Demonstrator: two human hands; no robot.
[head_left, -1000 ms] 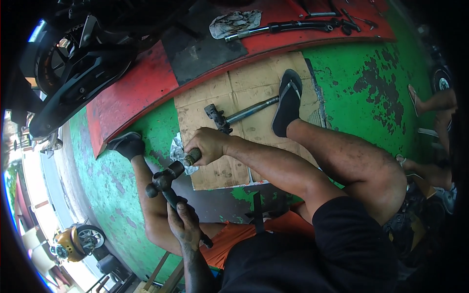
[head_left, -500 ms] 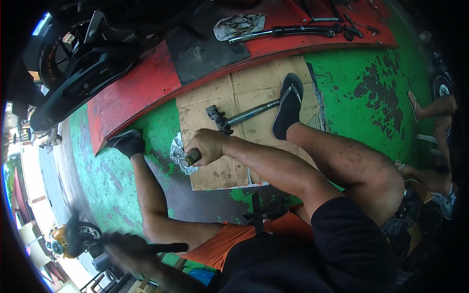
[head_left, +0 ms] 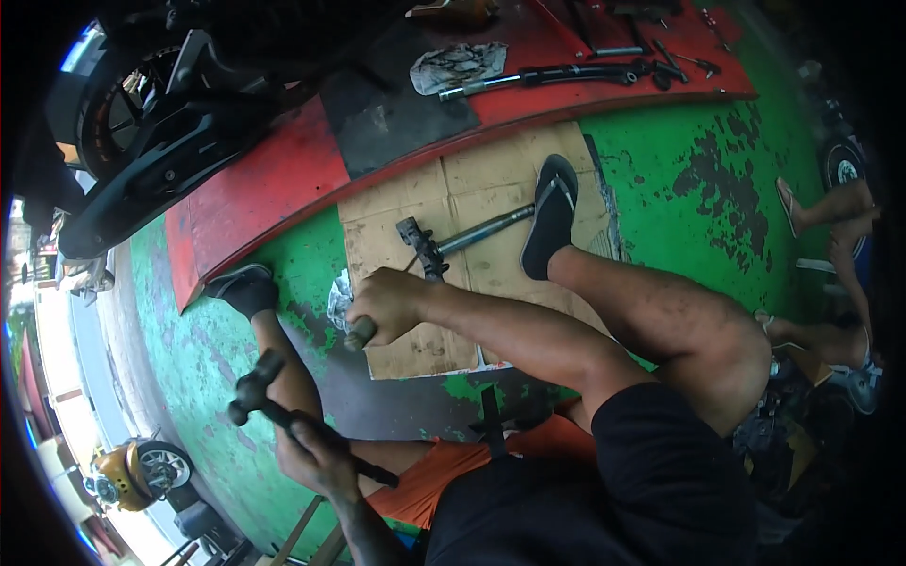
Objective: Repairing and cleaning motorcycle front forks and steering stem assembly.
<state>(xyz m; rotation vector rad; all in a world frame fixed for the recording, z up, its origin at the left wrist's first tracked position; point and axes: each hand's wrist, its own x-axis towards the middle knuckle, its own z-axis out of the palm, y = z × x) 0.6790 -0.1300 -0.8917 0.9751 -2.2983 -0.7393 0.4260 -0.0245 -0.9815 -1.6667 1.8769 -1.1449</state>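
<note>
My left hand (head_left: 321, 462) is closed round the handle of a hammer (head_left: 253, 389), its head raised above my left shin. In the closed fist of my right hand (head_left: 389, 304) is a screwdriver (head_left: 360, 332); its thick handle end sticks out below the fist. From the fist's far side a thin shaft reaches toward the clamp end of a motorcycle steering stem (head_left: 486, 231). Whether its tip touches is hard to tell. The stem lies on flattened cardboard (head_left: 396, 203), its far end against my right foot (head_left: 557, 222) in a flip-flop.
A crumpled white rag (head_left: 338, 300) lies by the cardboard's left edge. Beyond is a red-and-black platform (head_left: 274, 179) with a fork tube (head_left: 538, 77), a stained cloth (head_left: 458, 68) and several tools. A motorcycle (head_left: 160, 160) stands at far left. Another person's legs (head_left: 840, 203) are at right.
My left hand has swung the hammer up and rightward, closer to my right fist. The right fist has tilted slightly over the clamp, and the thin shaft now shows.
</note>
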